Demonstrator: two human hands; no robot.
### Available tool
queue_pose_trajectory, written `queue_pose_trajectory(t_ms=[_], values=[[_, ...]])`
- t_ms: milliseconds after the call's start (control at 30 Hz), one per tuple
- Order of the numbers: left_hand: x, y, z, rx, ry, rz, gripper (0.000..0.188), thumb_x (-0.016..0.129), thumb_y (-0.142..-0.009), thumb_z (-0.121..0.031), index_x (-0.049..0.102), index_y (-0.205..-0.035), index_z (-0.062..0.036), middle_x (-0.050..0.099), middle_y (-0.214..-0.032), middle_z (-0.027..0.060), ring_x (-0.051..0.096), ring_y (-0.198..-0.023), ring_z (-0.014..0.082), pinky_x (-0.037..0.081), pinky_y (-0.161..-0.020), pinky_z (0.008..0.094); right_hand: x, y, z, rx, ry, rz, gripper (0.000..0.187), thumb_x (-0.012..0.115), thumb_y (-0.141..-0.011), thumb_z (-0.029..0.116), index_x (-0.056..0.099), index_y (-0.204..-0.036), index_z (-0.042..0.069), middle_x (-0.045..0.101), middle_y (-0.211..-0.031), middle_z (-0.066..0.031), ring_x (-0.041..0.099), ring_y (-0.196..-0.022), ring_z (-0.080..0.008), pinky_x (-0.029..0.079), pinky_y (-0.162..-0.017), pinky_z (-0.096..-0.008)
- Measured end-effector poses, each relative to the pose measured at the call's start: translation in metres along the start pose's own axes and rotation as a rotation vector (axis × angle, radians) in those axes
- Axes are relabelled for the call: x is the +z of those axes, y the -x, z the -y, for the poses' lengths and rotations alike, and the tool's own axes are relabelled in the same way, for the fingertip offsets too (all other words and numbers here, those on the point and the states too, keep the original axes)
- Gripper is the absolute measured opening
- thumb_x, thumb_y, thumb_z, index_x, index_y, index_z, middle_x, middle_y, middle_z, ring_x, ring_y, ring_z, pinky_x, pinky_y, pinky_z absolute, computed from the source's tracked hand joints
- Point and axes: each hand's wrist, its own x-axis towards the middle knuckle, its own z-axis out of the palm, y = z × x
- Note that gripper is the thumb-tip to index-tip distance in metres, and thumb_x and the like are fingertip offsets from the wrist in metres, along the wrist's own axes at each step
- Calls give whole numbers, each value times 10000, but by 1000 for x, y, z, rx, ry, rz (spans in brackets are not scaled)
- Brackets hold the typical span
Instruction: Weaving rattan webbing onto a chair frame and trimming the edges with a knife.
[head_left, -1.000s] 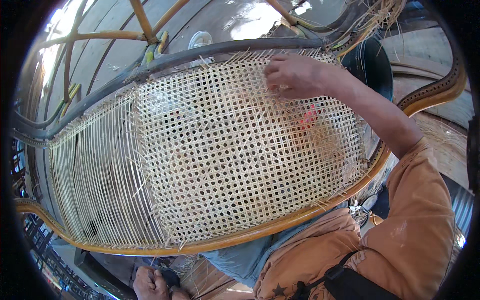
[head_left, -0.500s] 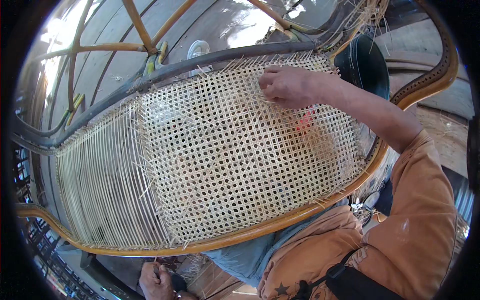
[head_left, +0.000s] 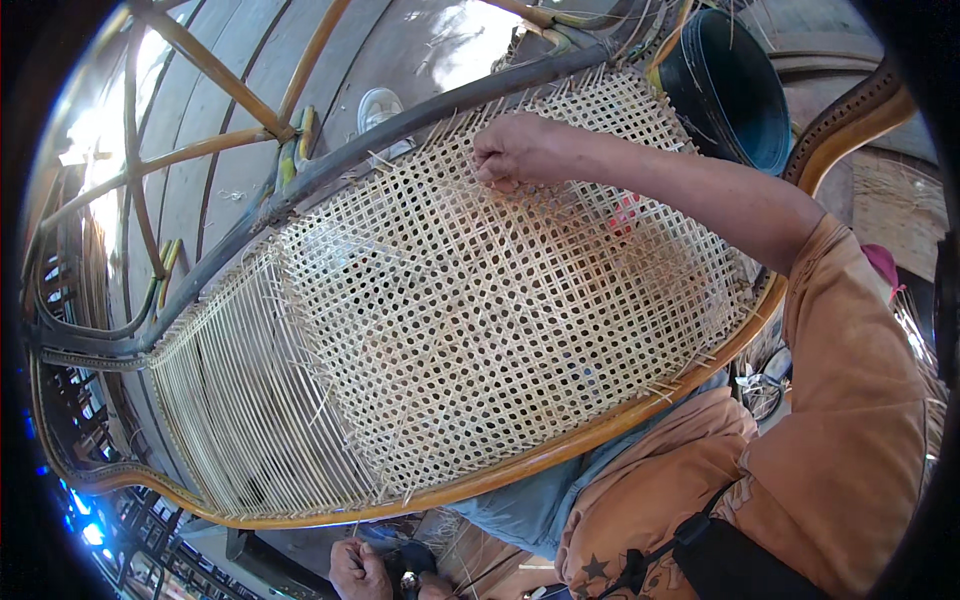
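Note:
A rattan frame (head_left: 540, 470) lies across my lap, with a panel of woven cane webbing (head_left: 500, 320) stretched over it. My right hand (head_left: 515, 152) rests on the far part of the webbing, its fingers curled in a closed pinch. What they hold, if anything, is hidden. Below the frame's near edge, my left hand (head_left: 358, 572) is closed in a fist, and a thin pale strand shows just above it. Whether that strand runs into the fist is too small to tell. On the left, a section of parallel cane strands (head_left: 265, 400) has no cross weave.
A dark green bucket (head_left: 735, 95) stands beyond the panel's far right. Curved rattan poles (head_left: 210, 65) form another frame at the upper left. Someone's white shoe (head_left: 380, 108) is on the plank floor past the far rail. Cane ends stick out along the panel's edges.
My right hand has moved left across the webbing, still closed. The view has tilted and shifted, so the frame slants more. My left hand appears farther right and remains closed.

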Motion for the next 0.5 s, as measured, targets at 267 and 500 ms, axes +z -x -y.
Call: queue_pose_trajectory(t_ms=[267,500], values=[[2,-6,14,58,-57,-31,247,534,-887,-113,425,-707,17,369,-654,138,368,-586,262,361,-561,379,-14,2,-14,-488,562,179,170,566,-781,99,575,-635,12,494,-523,-81,479,-459,-245,403,-483,-375],[-2,24,28,30,-280,-42,117,535,-856,-111,510,-819,-3,485,-737,186,499,-684,368,407,-626,434,-12,2,12,65,558,293,219,544,-789,137,513,-618,3,575,-797,-110,563,-772,-225,463,-704,-361]])
